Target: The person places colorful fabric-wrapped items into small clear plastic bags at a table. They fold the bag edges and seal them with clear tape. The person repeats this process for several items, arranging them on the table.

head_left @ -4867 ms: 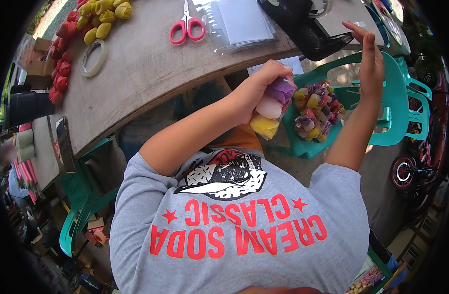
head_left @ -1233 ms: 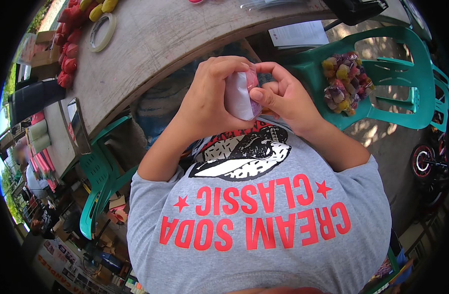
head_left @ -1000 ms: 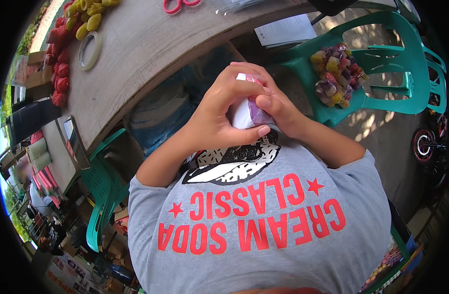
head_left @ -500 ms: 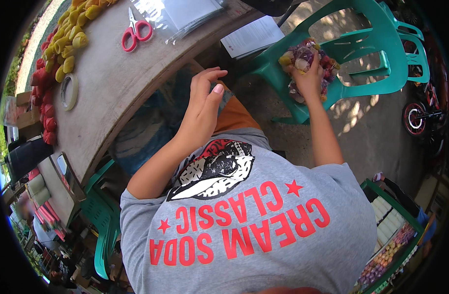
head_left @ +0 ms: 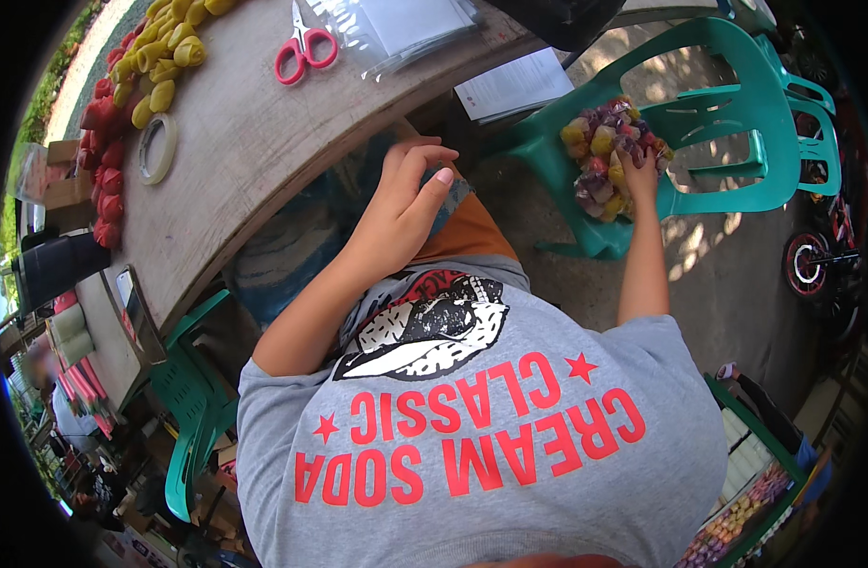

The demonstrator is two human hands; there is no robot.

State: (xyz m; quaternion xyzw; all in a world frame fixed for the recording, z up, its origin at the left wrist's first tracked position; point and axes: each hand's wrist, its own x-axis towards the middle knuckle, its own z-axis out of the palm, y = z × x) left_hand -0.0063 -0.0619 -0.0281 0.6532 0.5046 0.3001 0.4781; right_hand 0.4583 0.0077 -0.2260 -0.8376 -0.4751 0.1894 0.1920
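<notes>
My left hand hovers over my lap beside the table edge, holding nothing, its fingers loosely bent and apart. To the right, clear packs of small round wrapped pieces in purple, yellow and red lie on the seat of a green plastic chair. The fingers of my right hand close on the right side of these packs; their tips are partly hidden among the pieces.
On the grey table are red-handled scissors, clear plastic sleeves, a tape roll, yellow wrapped pieces and red ones. Printed sheets lie beyond my left hand. A motorcycle wheel stands far right.
My right hand has shifted from the top of the packs to their right side, uncovering more of them. The left hand keeps its pose. The whole view has shifted slightly.
</notes>
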